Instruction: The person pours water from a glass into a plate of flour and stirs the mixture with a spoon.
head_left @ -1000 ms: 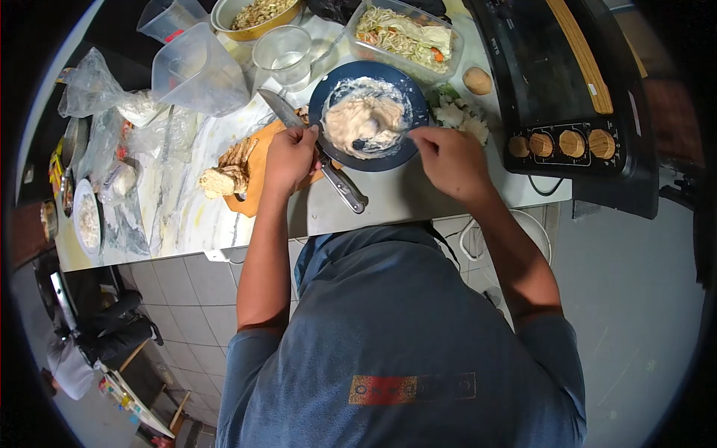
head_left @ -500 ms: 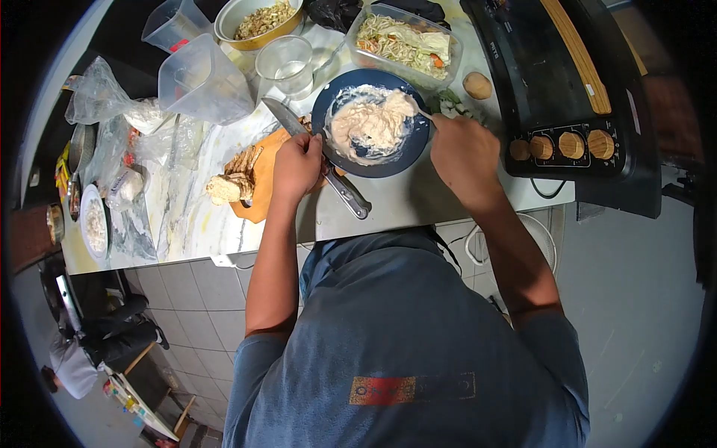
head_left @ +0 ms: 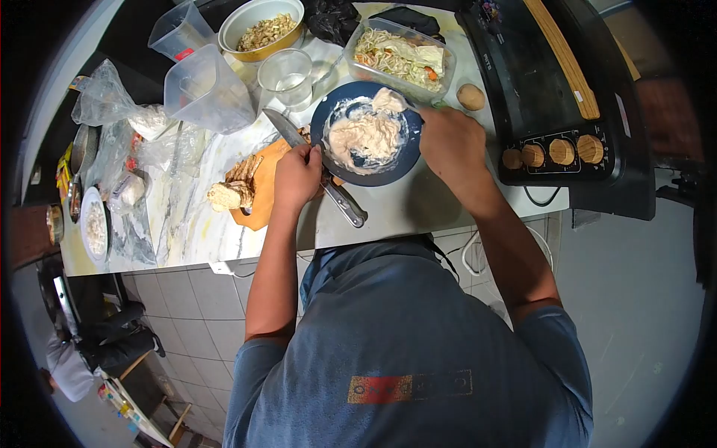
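A dark blue bowl (head_left: pixel 381 178) holds a thick, pale creamy mixture (head_left: pixel 366 138). My left hand (head_left: pixel 296 178) is closed at the bowl's left rim, thumb against the edge. Under that hand a knife (head_left: pixel 343 203) lies slantwise, its blade over a wooden cutting board (head_left: pixel 261 196) with sliced browned meat (head_left: pixel 231 194). My right hand (head_left: pixel 453 145) grips a spoon (head_left: pixel 412 108) at the bowl's upper right; its head carries a lump of the mixture, and most of the handle is hidden by the fingers.
A plastic container of shredded vegetables (head_left: pixel 450 75), a round brown item (head_left: pixel 470 97) and a black electric grill (head_left: pixel 553 160) stand right. A clear cup (head_left: pixel 286 82), a plastic pitcher (head_left: pixel 209 93), a pot of chopped food (head_left: pixel 231 37) and plastic bags (head_left: pixel 104 97) are left.
My right hand has shifted a little left and up, lifting a lump of the mixture on the spoon towards the bowl's upper edge. My left hand stays at the rim.
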`<action>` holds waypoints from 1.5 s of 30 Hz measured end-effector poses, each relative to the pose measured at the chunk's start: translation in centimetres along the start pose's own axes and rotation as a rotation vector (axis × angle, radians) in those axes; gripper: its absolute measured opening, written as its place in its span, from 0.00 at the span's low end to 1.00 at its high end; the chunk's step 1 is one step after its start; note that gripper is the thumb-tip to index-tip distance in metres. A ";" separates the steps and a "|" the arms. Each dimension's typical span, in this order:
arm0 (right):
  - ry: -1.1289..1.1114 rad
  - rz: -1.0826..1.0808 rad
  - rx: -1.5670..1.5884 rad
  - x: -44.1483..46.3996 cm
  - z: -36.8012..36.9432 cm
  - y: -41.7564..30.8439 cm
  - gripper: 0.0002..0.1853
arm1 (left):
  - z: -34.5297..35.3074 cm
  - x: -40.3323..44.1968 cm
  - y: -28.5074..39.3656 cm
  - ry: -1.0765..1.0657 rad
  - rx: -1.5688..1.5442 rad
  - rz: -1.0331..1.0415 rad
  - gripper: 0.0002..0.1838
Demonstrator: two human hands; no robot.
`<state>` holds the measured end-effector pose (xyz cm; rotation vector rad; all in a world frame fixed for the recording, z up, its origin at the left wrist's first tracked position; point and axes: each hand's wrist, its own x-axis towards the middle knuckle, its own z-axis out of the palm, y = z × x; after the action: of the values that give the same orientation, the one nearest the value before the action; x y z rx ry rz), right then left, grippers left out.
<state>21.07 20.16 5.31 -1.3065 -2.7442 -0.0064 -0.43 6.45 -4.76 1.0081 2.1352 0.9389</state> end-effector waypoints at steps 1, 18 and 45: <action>0.003 -0.001 0.001 0.4 0.5 -0.1 0.12 | 0.0 0.1 -0.1 0.011 0.018 0.023 0.20; -0.062 -0.267 0.085 1.9 1.2 0.7 0.15 | -0.1 0.1 -0.1 -0.020 -0.063 -0.037 0.20; -0.074 0.117 0.218 -3.8 1.4 1.0 0.13 | -0.5 -0.1 -0.2 -0.123 -0.293 -0.155 0.20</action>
<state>24.12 17.90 3.54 -1.4269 -2.6305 0.3467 -0.82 6.09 -4.56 0.7253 1.8774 1.0479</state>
